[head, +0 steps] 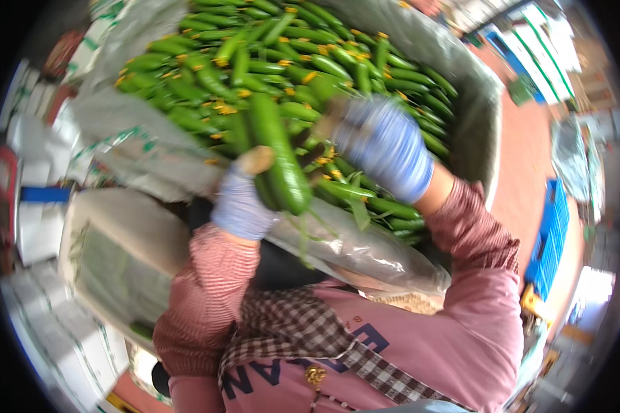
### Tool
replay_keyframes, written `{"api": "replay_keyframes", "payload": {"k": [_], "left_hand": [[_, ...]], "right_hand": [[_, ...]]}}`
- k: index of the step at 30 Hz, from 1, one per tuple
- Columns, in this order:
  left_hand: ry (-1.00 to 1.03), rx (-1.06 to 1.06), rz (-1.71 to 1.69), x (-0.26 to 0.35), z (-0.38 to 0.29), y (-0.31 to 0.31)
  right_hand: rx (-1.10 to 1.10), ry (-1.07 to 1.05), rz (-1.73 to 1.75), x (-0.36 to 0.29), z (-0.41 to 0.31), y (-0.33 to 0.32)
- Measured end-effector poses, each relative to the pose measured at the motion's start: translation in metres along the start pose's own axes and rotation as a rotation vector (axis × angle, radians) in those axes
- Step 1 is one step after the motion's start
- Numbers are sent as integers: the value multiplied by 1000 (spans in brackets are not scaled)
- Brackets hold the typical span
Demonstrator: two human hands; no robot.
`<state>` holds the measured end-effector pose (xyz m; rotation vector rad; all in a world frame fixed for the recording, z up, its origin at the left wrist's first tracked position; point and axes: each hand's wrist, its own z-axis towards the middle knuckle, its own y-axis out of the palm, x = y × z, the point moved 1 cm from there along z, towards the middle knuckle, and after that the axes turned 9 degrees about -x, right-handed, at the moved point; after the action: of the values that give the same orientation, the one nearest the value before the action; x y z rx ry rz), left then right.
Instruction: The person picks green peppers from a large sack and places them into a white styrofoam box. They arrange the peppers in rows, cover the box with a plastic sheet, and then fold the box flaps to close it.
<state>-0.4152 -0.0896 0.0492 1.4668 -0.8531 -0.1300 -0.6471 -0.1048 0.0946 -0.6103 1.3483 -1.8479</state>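
My left hand (245,196), in a glove with a bluish-white cuff, grips at least two long green cucumbers (281,160), with thin stems trailing below them. To its right, my right hand (380,147), gloved in blue and white, is low over the pile and smeared by motion. A blurred green shape lies by its fingertips, and I cannot tell whether the fingers hold it. Beneath both hands spreads a heap of small cucumbers (330,67), many tipped with yellow blossoms. The heap lies in a large bin lined with translucent plastic sheeting (478,98).
At the left stands a pale, plastic-lined container (119,268), with white boxes (67,335) below it. A blue plastic pallet or crate (547,237) is on the reddish floor (524,155) at the right. White cartons with green stripes (540,57) are stacked at the upper right.
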Motion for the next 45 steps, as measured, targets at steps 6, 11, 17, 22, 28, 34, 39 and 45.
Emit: {"api": "replay_keyframes", "payload": {"k": [6, 11, 17, 22, 28, 34, 39, 45], "left_hand": [[47, -168, 21, 22, -57, 1], [49, -147, 106, 34, -99, 4], [171, -174, -48, 23, -152, -2], [490, 121, 32, 30, -213, -6], [743, 545, 353, 43, -311, -39], [831, 914, 15, 54, -428, -72], [811, 898, 138, 59, -461, -83], [734, 684, 98, 69, -446, -115]], "right_hand": [[90, 772, 1659, -48, 101, -1], [-241, 525, 1629, -55, 114, 31], [37, 215, 351, -79, 172, 16], [-758, 495, 1550, -140, 162, 27], [-586, 272, 1853, -294, 158, 98], [-703, 269, 1824, -393, 194, 173], [-928, 130, 888, -424, 199, 193], [-1140, -79, 814, -408, 200, 185]]}}
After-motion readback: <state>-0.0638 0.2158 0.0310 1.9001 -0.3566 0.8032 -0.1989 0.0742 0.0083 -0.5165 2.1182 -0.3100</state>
